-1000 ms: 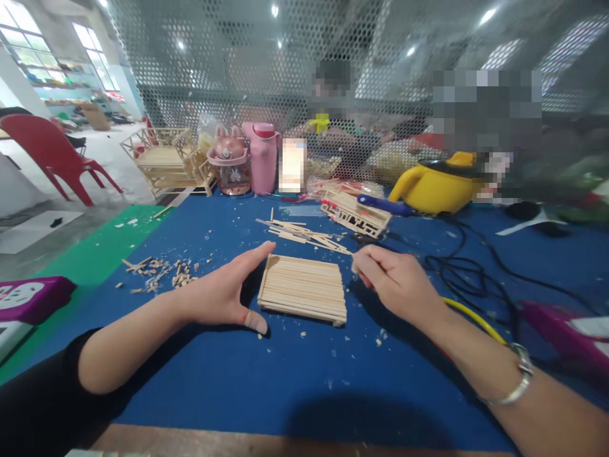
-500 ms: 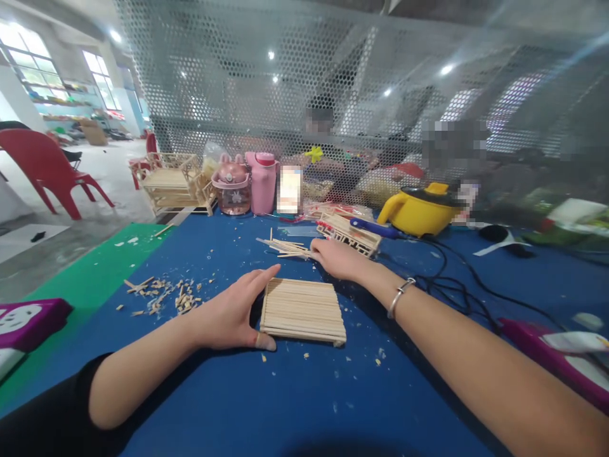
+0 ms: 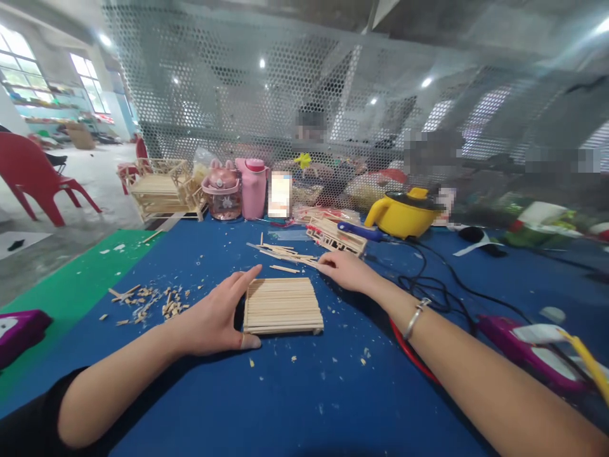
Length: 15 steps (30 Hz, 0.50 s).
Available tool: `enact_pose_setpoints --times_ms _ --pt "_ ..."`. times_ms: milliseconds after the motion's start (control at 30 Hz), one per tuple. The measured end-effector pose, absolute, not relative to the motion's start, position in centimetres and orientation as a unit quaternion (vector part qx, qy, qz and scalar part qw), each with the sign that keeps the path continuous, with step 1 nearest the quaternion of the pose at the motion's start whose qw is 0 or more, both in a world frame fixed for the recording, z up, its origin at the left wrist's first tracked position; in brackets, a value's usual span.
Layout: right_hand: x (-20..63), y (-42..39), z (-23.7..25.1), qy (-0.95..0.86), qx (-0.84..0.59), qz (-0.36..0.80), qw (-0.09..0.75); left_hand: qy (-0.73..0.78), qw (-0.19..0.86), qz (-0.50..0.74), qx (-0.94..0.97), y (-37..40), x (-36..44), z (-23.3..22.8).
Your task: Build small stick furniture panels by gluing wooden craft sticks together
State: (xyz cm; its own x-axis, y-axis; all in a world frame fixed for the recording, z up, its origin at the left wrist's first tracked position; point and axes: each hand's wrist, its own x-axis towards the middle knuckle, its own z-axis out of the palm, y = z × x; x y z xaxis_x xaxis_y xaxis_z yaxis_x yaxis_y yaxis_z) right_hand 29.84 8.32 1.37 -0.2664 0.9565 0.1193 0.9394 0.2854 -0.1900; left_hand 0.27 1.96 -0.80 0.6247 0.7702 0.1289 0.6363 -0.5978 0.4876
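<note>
**A light stick panel braced on the left, a loose stick reached for on the right**

Starting at the left, we see small wood offcuts [image 3: 152, 301] scattered on the blue table cover [image 3: 295, 400], well apart from the work. Next comes our left hand [image 3: 214, 320], lying flat and spread, not clenched; its index finger and thumb bracket the left edge of the flat rectangular panel of pale wooden sticks laid side by side [image 3: 283, 306]. It steadies the panel by touch and does not lift it.

The panel rests flat on the cover in front of us, between our two hands. We judge it very light and fairly stiff along the sticks, but weak across them, since the joints between sticks could split if it is bent. It looks dry and not slippery. We would take it by its two opposite edges, or slide fingers under it and carry it flat, not pinch one corner.

Just behind it lies a loose pile of thin pale wooden sticks [image 3: 280, 252]. Our right hand [image 3: 347, 271] reaches to the pile's right end, fingertips touching the sticks; we cannot tell whether they have closed on one. Such sticks are feather-light and snap easily, so a gentle pinch near the middle suits them.

Further right sit a small stick-built frame [image 3: 335, 236] and a yellow plastic pot [image 3: 404, 214].
</note>
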Motion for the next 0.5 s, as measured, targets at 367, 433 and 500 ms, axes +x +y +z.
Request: enact_pose_setpoints --times_ms 367,433,500 --pt "26.0 11.0 0.3 -0.817 -0.576 -0.019 0.024 0.404 0.2 0.157 0.878 2.1 0.1 -1.0" --pt "26.1 11.2 0.2 -0.812 -0.584 -0.02 0.019 0.407 0.188 0.164 0.879 2.1 0.2 -1.1" --pt "26.3 11.2 0.4 -0.808 -0.588 -0.021 0.028 0.407 0.177 0.174 0.879 1.9 0.2 -1.2"
